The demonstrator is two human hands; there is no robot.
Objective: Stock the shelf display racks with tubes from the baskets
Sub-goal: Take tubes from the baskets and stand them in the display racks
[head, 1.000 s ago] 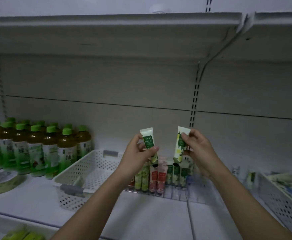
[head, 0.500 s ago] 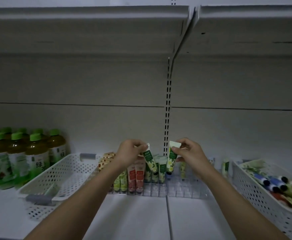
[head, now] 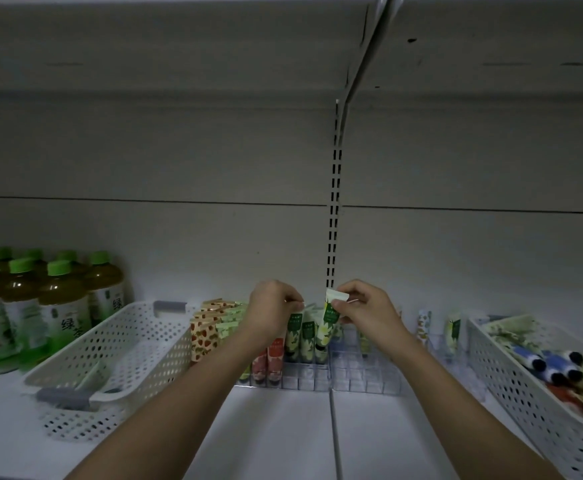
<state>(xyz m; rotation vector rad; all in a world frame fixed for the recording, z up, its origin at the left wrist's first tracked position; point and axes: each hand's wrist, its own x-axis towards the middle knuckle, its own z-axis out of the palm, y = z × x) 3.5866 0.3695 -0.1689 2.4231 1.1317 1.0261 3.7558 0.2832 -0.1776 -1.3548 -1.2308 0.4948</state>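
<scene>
Both tubes are sitting lower than before, down at the rack at lower centre. The left hand is pinching one tube; the right hand is pinching another tube.

Glossy plastic tubes stand in a clear plastic rack beside perforated matt plastic baskets.

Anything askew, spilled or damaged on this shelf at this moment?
Nothing spilled or visibly damaged. The tubes in the clear rack stand upright; the one pinched by the right hand leans slightly as it goes in. The left basket sits angled to the shelf edge, which looks incidental.
</scene>
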